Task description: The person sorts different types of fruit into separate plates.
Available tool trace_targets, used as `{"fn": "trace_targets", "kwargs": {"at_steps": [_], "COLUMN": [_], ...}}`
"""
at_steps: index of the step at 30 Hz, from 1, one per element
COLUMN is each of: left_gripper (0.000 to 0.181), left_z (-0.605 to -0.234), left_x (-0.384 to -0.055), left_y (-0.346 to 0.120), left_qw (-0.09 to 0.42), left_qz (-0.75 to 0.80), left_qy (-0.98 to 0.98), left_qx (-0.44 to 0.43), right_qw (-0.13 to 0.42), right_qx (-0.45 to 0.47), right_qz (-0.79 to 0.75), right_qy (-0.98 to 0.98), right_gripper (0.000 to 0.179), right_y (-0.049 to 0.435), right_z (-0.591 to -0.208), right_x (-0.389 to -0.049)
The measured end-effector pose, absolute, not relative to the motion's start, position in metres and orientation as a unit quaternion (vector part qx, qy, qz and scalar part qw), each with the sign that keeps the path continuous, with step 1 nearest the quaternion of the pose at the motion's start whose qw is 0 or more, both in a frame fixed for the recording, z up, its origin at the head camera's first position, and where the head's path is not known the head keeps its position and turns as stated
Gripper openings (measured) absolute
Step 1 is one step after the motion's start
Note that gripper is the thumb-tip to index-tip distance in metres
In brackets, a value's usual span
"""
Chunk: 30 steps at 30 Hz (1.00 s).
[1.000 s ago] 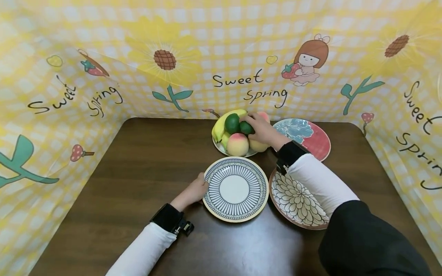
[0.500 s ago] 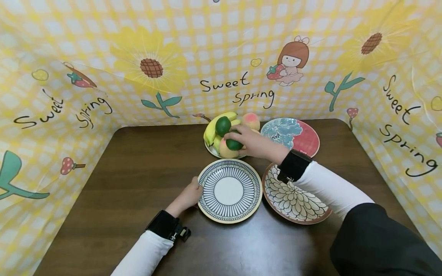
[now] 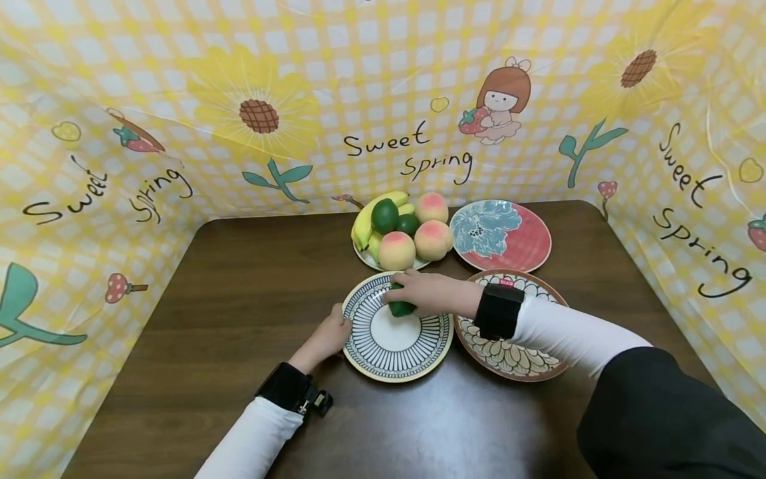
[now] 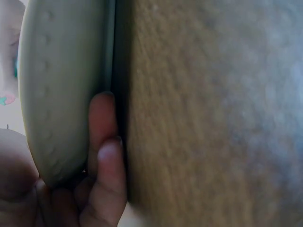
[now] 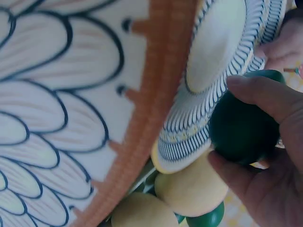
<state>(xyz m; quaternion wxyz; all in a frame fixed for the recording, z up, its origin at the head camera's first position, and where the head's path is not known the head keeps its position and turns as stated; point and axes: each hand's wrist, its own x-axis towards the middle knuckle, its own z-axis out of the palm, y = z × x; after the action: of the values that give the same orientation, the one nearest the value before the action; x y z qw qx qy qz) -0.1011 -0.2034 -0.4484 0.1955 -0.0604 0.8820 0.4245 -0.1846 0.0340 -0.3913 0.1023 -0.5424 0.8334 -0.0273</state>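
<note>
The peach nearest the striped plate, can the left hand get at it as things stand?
Probably not yet: the left hand grips the striped plate, though nothing covers the peach from above.

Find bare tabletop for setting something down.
Free: tabletop left of the fruit plate and left hand; also near side of the striped plate, between the sleeves. Crowded: among the plates, where the right hand holds a green fruit.

The bench was dark brown with visible wood grain. A yellow-checked cloth, printed with sunflowers, rose behind it and along both sides. A red-and-blue plate lay at far right, just behind a brown-rimmed petal-patterned plate. Beside the former, bananas and three peaches lay on a white-rimmed plate.
</note>
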Motion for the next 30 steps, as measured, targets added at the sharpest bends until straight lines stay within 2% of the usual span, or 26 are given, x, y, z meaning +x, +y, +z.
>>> {"fn": "trace_targets", "kwargs": {"at_steps": [3, 6, 9, 30], "left_gripper": [0.048, 0.048, 0.048, 0.051], "left_z": [-0.448, -0.448, -0.448, -0.449], "left_x": [-0.102, -0.101, -0.101, -0.101], "left_y": [-0.203, -0.203, -0.203, -0.203], "left_qw": [0.197, 0.198, 0.198, 0.202], "left_qz": [0.428, 0.431, 0.428, 0.433], "left_qy": [0.88, 0.878, 0.88, 0.876], "left_qx": [-0.058, -0.057, -0.058, -0.063], "right_qw": [0.119, 0.106, 0.098, 0.13], "right_qx": [-0.531, -0.532, -0.533, -0.504], "right_qz": [-0.006, 0.002, -0.004, -0.021], "right_qy": [0.839, 0.84, 0.841, 0.853], "right_gripper": [0.05, 0.046, 0.049, 0.068], "right_y": [0.033, 0.034, 0.034, 0.036], "right_z": [-0.397, -0.403, -0.406, -0.402], "right_x": [-0.181, -0.18, -0.179, -0.175]}}
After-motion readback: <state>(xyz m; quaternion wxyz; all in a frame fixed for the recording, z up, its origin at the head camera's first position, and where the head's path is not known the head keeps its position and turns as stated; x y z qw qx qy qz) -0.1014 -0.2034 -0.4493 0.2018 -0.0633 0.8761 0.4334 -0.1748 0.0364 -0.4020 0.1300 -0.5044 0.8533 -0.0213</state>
